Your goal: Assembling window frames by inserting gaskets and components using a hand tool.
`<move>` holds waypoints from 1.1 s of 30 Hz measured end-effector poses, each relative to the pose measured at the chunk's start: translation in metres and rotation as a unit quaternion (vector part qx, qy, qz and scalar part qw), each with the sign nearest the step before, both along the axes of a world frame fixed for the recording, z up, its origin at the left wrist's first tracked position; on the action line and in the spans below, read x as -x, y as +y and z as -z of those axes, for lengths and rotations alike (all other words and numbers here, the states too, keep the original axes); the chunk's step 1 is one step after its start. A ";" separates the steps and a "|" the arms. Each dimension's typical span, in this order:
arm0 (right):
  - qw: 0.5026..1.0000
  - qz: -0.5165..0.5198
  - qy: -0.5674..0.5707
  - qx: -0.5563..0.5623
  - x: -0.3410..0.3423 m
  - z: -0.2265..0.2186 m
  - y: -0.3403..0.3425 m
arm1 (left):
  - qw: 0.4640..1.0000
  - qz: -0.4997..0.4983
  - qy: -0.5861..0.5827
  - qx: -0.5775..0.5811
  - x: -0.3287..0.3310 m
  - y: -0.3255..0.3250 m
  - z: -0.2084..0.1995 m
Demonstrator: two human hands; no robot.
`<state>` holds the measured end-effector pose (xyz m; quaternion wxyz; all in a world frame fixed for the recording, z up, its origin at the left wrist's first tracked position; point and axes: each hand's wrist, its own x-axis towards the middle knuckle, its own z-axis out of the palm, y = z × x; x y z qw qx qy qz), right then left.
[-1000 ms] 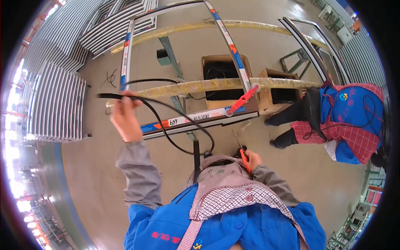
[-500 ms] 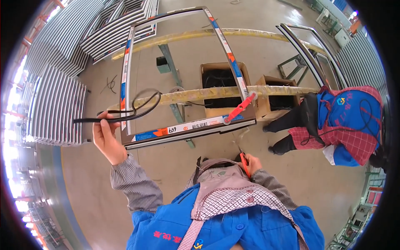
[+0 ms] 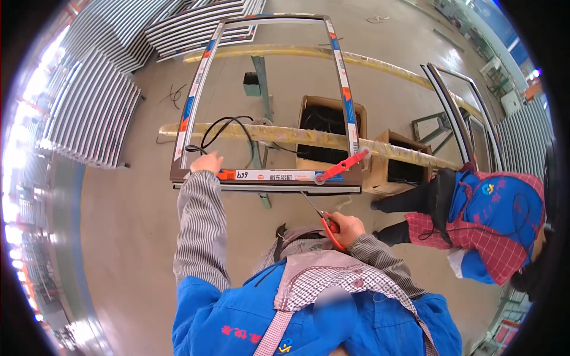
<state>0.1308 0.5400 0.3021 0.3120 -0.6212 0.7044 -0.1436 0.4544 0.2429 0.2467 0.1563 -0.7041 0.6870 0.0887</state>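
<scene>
A large rectangular frame (image 3: 354, 118) with dark edges and colored protective tape lies across two yellow-wrapped bars in front of me. At its near left corner is my left hand (image 3: 206, 162), its fingers closed around a thin black rubber strip (image 3: 228, 121). The rest of the strip loops over the frame's opening, and the gripped part is mostly hidden by the hand. My right hand (image 3: 348, 226), close to my waist, grips red-handled scissors (image 3: 328, 222). Their blades point toward the frame's near edge. A red bar tool with round ends (image 3: 343, 167) rests on the near right corner.
Cardboard boxes (image 3: 361, 110) of black material stand below the yellow-wrapped bar (image 3: 285, 135). Stacked frames (image 3: 95, 110) fill the left. To the right, a co-worker in blue and red check (image 3: 499, 202) bends near another frame (image 3: 445, 113).
My left hand has come in from the left with the black strip to the frame's near left corner. The scissors have risen slightly in my right hand. My view has shifted.
</scene>
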 end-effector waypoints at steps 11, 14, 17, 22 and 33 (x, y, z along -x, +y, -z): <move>0.989 -0.089 -0.107 0.045 0.046 -0.020 -0.034 | 0.703 -0.003 0.703 0.112 0.182 0.187 -0.039; 0.970 -0.186 -0.159 -0.014 0.045 -0.005 -0.036 | 0.415 -0.224 0.881 -0.020 0.229 0.224 -0.041; 0.927 -0.319 -0.162 -0.110 0.054 -0.011 -0.041 | 0.247 -0.386 0.885 -0.081 0.237 0.243 -0.032; 0.928 -0.337 0.041 0.151 0.089 -0.017 -0.061 | 0.263 -0.486 0.833 -0.010 0.229 0.272 0.008; 0.823 -0.416 0.334 0.195 0.151 0.011 -0.118 | 0.461 -0.521 0.719 0.007 0.277 0.244 0.082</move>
